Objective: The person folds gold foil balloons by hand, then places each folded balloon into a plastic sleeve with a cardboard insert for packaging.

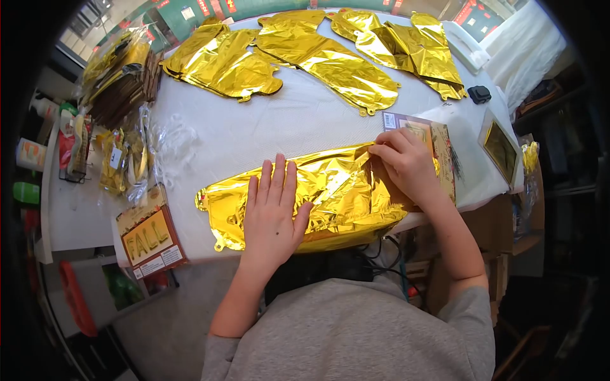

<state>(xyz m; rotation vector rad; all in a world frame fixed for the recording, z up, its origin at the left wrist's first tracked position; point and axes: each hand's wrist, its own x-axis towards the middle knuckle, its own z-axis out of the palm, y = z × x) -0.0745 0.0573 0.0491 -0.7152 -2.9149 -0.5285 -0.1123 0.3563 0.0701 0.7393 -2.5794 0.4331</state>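
Note:
A flat, deflated gold foil balloon [337, 184] lies along the near edge of the white-covered table. My left hand [273, 213] rests palm down on its left part, fingers stretched out. At the balloon's right end, my right hand [405, 159] has thumb and fingertips pinched together at the upper edge of the foil. Brown card shows beneath that hand, and a printed packaging card [441, 149] lies just to its right. The balloon's near side hangs slightly over the table edge.
More flat gold foil balloons [330, 60] lie across the far side. A stack of bagged packages [121, 76] stands at the far left, above a "FALL" card [151, 238]. At the right are a small black object [479, 94] and a gold panel [499, 149].

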